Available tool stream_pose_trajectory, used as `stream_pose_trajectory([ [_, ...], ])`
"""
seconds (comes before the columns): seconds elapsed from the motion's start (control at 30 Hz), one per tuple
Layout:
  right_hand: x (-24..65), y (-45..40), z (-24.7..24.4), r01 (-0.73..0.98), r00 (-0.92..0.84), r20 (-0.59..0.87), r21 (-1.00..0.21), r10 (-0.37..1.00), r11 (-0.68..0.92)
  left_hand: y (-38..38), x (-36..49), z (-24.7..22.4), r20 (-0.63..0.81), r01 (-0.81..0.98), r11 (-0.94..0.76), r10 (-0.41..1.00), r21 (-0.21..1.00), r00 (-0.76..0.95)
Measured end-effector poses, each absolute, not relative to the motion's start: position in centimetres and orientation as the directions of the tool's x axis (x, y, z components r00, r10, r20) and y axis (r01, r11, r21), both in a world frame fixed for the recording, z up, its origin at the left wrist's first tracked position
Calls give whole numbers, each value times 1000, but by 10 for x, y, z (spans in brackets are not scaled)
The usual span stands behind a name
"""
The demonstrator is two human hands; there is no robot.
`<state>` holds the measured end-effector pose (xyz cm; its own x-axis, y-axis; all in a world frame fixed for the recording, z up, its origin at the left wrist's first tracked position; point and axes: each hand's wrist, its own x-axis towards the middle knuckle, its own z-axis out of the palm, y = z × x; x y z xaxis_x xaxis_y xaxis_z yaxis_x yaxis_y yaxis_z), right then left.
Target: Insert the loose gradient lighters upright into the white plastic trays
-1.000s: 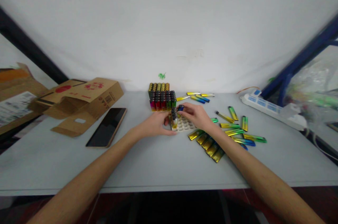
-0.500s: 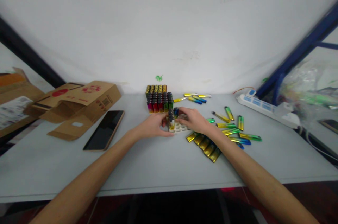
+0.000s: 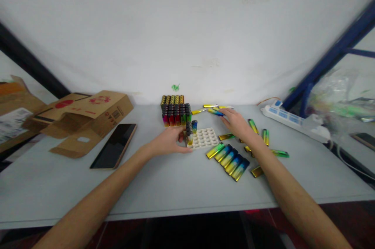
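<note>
My left hand [image 3: 168, 140] curls around the left end of a white honeycomb tray [image 3: 205, 138], thumb at its front corner. A row of lighters [image 3: 190, 133] stands upright in the tray's left column, and a blue lighter [image 3: 194, 125] stands beside it at the back. Farther back on the right, my right hand [image 3: 236, 124] has its fingertips closed at the end of a blue and yellow lighter [image 3: 215, 112] lying on the table. Several blue and yellow lighters [image 3: 231, 162] lie side by side in front of the tray.
Upright lighters [image 3: 175, 114] stand packed together behind the tray. Loose lighters [image 3: 265, 137] lie around my right forearm. A phone [image 3: 114, 146] and an open cardboard box [image 3: 99, 108] are on the left; a power strip [image 3: 295, 120] is on the right.
My right hand has left the tray and moved back and right to the lighters near the wall. The blue lighter stays upright in the tray. My left hand keeps its place.
</note>
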<state>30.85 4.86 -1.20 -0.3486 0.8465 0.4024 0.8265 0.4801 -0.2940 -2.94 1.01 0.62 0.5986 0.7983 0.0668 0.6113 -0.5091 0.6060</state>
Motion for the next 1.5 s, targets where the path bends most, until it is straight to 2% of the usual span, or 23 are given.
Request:
stream_pose_trajectory([
  [0.2,302,60,-24,837,-391,352,-249,850,488,10,-29,5,60,619,-502,803,604,593],
  [0.53,307,56,-26,940,-225,291,-186,930,286,10,-29,7,42,624,-498,800,602,599],
  [0.6,309,54,-24,935,-209,306,-214,929,281,10,-29,7,47,620,-503,798,602,601],
  [0.67,313,52,-18,904,-184,344,-310,921,296,11,-29,6,54,615,-509,795,601,605],
  [0.8,315,46,-6,696,-78,376,-643,923,320,11,-30,4,62,606,-519,787,603,614],
  [0.87,309,42,-1,469,-33,340,-825,940,315,11,-30,4,58,606,-520,785,602,616],
  [0.93,300,38,3,218,0,290,-934,957,283,11,-30,3,53,613,-517,788,598,613],
  [1.0,290,33,7,39,26,245,-969,969,244,11,-30,3,52,615,-513,791,599,609],
  [1.17,272,21,16,-226,19,159,-961,987,160,12,-31,2,45,615,-507,792,604,608],
  [1.5,248,3,25,-361,-140,158,-927,978,98,12,-30,2,71,607,-516,793,605,604],
])
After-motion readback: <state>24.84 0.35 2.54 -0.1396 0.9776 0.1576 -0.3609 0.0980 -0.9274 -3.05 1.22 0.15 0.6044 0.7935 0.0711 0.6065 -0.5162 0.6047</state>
